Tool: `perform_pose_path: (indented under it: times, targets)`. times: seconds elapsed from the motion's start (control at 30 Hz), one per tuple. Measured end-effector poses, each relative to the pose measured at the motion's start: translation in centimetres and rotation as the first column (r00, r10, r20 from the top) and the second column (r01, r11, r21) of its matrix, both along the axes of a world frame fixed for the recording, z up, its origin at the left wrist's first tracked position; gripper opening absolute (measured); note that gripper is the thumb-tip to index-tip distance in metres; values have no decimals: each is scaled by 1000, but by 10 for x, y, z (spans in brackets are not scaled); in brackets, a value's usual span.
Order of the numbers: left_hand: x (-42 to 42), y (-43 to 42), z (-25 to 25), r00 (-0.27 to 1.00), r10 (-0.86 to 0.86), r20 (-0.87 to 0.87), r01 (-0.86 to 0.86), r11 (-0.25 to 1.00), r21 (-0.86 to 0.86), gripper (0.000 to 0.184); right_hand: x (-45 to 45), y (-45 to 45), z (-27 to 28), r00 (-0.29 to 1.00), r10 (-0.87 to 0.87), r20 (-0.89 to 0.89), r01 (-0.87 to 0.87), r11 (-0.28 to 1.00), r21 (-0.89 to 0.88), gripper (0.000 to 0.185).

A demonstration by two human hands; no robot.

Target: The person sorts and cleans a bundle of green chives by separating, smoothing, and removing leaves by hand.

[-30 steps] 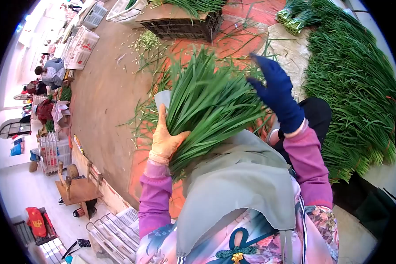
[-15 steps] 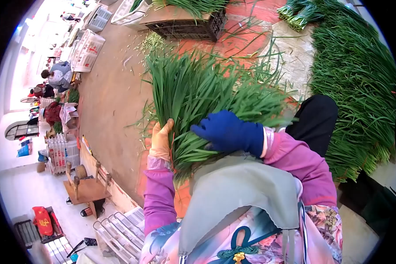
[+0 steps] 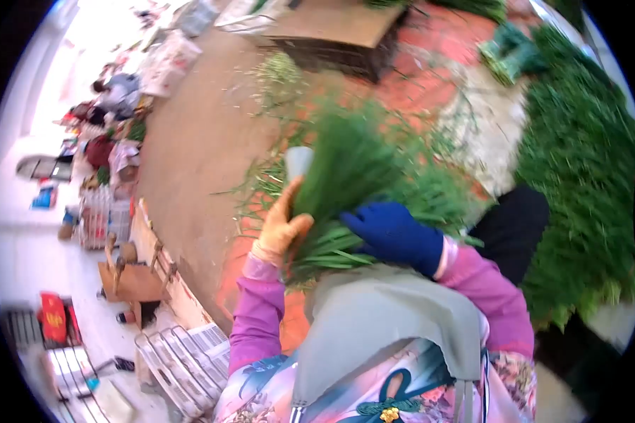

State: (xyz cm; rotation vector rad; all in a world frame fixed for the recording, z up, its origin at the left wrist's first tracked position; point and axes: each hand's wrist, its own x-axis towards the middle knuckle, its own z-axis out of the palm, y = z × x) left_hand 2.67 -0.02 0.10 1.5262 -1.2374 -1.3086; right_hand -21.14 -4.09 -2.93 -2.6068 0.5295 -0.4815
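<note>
Orange-gloved left hand (image 3: 281, 229) holds the left side of 1 bunch of long, narrow green leaves (image 3: 349, 166); blue knit-gloved right hand (image 3: 396, 236) at its right side, grip can't be told. Bunch just beyond grey cloth apron (image 3: 384, 299), long axis pointing away from it.

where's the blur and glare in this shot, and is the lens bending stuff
Head view: the leaf bundle is smeared, most at its upper leaves; head view: the large leaf pile looks soft; head view: upper left washes out to white; head view: wide-angle distortion, with dark corners.
</note>
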Motion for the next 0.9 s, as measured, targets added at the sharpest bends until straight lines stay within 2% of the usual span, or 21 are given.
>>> perform_pose_path:
  times: [0.03, 0.07, 0.1, 0.13, 0.2, 0.27, 0.3, 0.33, 0.43, 0.47, 0.53, 0.57, 0.6, 0.63, 0.7, 0.73, 0.77, 0.8, 0.83, 0.87, 0.9]
  targets:
    - [5, 6, 8, 999, -49, 9, 49, 999, -4, 86, -3, -1, -4, 998, -18, 68, 17, 1000, 10, 51]
    - [11, 15, 16, 995, -99, 21, 99, 995, -5, 101, -8, 0, -11, 997, 30, -74, -10, 967, 253, 42]
    - [19, 24, 19, 989, -143, 43, 145, 989, -38, 107, -14, 4, 9, 859, -163, 485, -184, 786, 590, 39]
    - [19, 32, 27, 970, -167, 176, 179, 982, -53, 113, -9, 5, 7, 918, -134, 374, -87, 851, 517, 42]
    - [10, 51, 28, 872, -215, 441, 239, 971, 0, 120, -17, 0, 5, 975, -97, 199, 57, 978, 201, 48]
    - [-15, 59, 26, 494, -314, 811, 257, 943, 209, 121, -16, -3, -6, 989, -84, 118, 61, 981, 186, 51]
    - [-20, 62, 11, 338, -255, 906, 221, 957, 187, 116, -14, -5, -9, 996, -88, 34, 80, 980, 184, 55]
    - [-16, 60, 4, 336, -243, 910, 217, 960, 176, 116, -13, -6, -8, 996, -84, 38, 76, 982, 173, 55]
    - [-7, 52, 0, 652, -147, 744, 244, 969, -23, 110, -12, -10, 1, 980, -148, 133, 151, 989, -12, 60]
    - [-2, 48, 6, 651, -141, 746, 242, 970, -28, 110, -16, -14, 12, 978, -183, 101, 194, 975, -105, 61]
    - [8, 38, 16, 945, -224, 238, 226, 974, 20, 105, -26, -25, 24, 957, -285, 49, 287, 920, -265, 69]
    - [10, 34, 20, 982, -184, -53, 185, 983, 21, 102, -35, -31, 36, 927, -360, 103, 374, 903, -213, 71]
    - [15, 30, 29, 969, -210, -131, 216, 976, 31, 95, -46, -36, 47, 881, -417, 221, 463, 856, -230, 69]
    - [23, 27, 32, 924, -201, -326, 247, 963, 106, 91, -60, -44, 48, 832, -409, 374, 508, 833, -218, 66]
    - [41, 30, 28, 734, -73, -675, 332, 906, 263, 81, -84, -46, 61, 759, -511, 403, 588, 804, -89, 56]
    - [48, 33, 20, 732, -75, -677, 335, 905, 261, 81, -95, -45, 56, 719, -551, 424, 617, 786, -26, 53]
    - [54, 37, 11, 704, 60, -708, 301, 877, 373, 79, -105, -46, 44, 720, -549, 425, 617, 786, -29, 53]
    - [59, 40, 3, 669, 197, -717, 272, 832, 483, 77, -113, -46, 27, 688, -592, 419, 608, 786, 112, 52]
    - [55, 38, -5, 778, 134, -614, 205, 869, 450, 75, -116, -41, 12, 659, -634, 406, 585, 770, 253, 51]
    - [51, 33, -13, 779, 138, -611, 202, 868, 453, 75, -117, -33, 3, 645, -677, 354, 575, 735, 359, 53]
    - [48, 26, -22, 941, -31, -336, 175, 896, 407, 77, -117, -25, -12, 654, -695, 299, 565, 712, 417, 53]
